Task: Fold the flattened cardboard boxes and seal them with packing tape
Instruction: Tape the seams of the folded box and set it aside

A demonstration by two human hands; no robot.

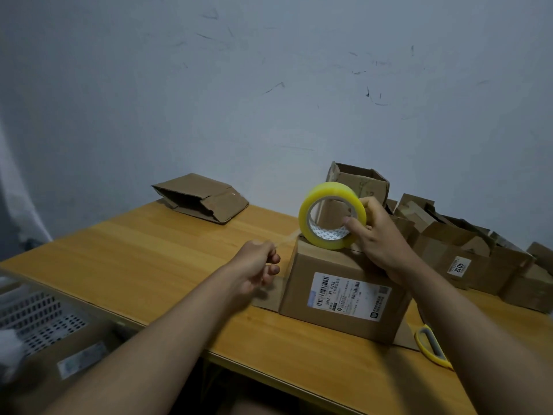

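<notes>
- Step in hand, as I judge it: drawing tape off the roll to seal the top of the box (pixel 344 292), which stands folded on the table (pixel 149 250).
- The right hand (pixel 377 232) grips the roll (pixel 332 215) on edge; its thumb is hooked into the core and its fingers curl over the far rim. The roll's lower edge rests on the box top, just under that hand.
- The left hand (pixel 257 265) is closed in a pinch on the free end of the tape (pixel 284 239). A thin clear strip runs from its fingertips up and right to the roll.
- The box sits directly right of the left hand and beneath the right one, label facing the person.
- Next move, by my reckoning: lay the strip along the top seam, press it down, then cut it. That calls for keeping the strip taut and straight so it does not twist or stick to itself.
- Scissors (pixel 431 345) with yellow handles lie near the table edge, below the right forearm, within easy reach.
- A flattened box (pixel 200 197) lies well beyond the left hand; more boxes (pixel 466 244) are piled beyond the right.
</notes>
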